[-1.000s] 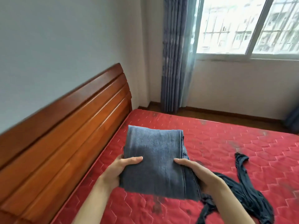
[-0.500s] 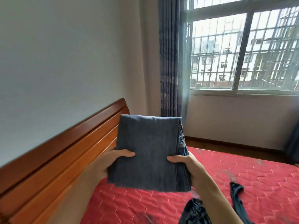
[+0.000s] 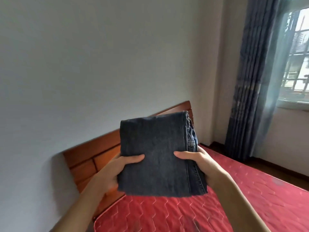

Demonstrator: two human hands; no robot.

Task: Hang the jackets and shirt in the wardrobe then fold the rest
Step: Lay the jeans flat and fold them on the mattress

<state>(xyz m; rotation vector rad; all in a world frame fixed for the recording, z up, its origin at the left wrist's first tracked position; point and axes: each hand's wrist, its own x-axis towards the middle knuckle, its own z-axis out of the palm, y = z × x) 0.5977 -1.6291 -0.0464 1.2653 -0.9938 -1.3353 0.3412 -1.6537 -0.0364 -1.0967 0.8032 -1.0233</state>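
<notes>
Bedroom, red mattress and wooden headboard below the grips. Held aloft between left grip and right grip: folded jeans, pinched at both side edges, thumbs on top. Likely thick, floppy, weighty; best supported from underneath.

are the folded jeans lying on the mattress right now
No, the left hand and right hand hold the folded jeans up, clear of the red mattress.

Under the gripped jeans, open room above the mattress — headboard and wall block beyond, leftward.
</notes>
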